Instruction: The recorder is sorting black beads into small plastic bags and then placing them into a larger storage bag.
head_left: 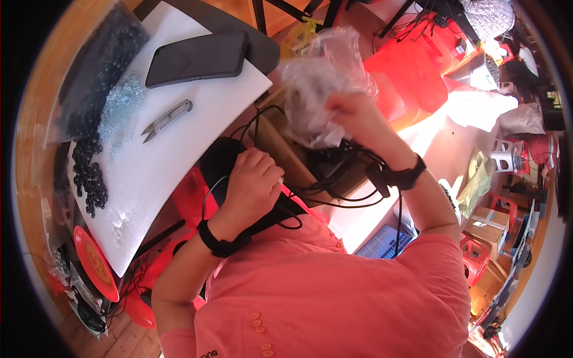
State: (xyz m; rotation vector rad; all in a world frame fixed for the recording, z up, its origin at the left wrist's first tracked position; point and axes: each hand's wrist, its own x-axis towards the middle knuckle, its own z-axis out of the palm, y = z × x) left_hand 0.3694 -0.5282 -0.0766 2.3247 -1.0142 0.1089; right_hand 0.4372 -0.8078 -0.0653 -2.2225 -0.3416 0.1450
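Observation:
My right hand (360, 119) pinches the edge of a crumpled clear plastic bag (310, 98), which hangs over an open cardboard box (288, 149). The left hand (253, 184) is closed above my lap, left of the box. A small white bit shows at its fingers, but what it holds is hidden. To the left, on a white foam sheet (197, 128), lie a pair of thread snips (167, 120), a black phone (197, 58), a heap of tiny clear-blue beads (122, 107) and loose black beads (88, 179). Both wrists wear black bands with cables.
Black cables (334, 197) loop across the box near my right forearm. A bag of black beads (107, 71) lies at the sheet's far left. An orange-red plate (95, 262) sits below it. Red stools (474, 259) and cartons (486, 230) stand at the right.

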